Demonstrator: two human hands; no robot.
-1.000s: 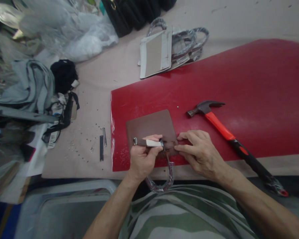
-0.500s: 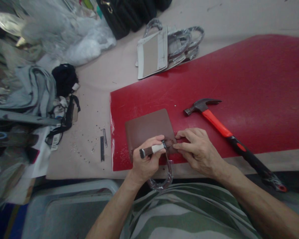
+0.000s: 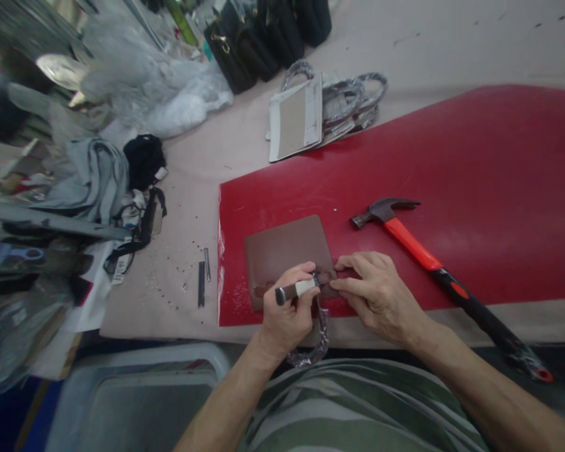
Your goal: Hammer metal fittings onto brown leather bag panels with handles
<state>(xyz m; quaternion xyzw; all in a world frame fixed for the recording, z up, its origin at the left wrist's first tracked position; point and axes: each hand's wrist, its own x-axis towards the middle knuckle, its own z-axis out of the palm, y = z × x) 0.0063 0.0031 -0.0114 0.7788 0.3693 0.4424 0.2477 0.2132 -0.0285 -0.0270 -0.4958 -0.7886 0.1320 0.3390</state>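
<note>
In my feed the brown panel (image 3: 287,245) looks smooth, matte and leather-like, with rounded upper corners; it lies flat on the red sheet (image 3: 452,163), near that sheet's lower left corner and close to the front edge of the table (image 3: 428,56); a loop-shaped handle (image 3: 322,342), wrapped in clear plastic, droops from beside the panel's lower right corner past the table's front edge. I see the left hand (image 3: 287,320) closed round a hand tool (image 3: 289,293) with a brown grip, a white band and a shiny end cap; the right hand (image 3: 381,292) has its fingertips on the panel's right edge, though I cannot tell whether they pinch or only press. My sight of the tool's tip is poor, since fingers crowd it; the left hand also covers part of the panel's lower edge.

Just right of the right hand, a claw hammer (image 3: 412,243) lies across the red sheet, its black grip running out over the table's front edge; off the sheet's left edge lie a dark bar (image 3: 201,284) and a silver rod (image 3: 207,265); beyond its far edge sit stacked panels (image 3: 295,119) with wrapped handles, then black bags (image 3: 258,44).
</note>
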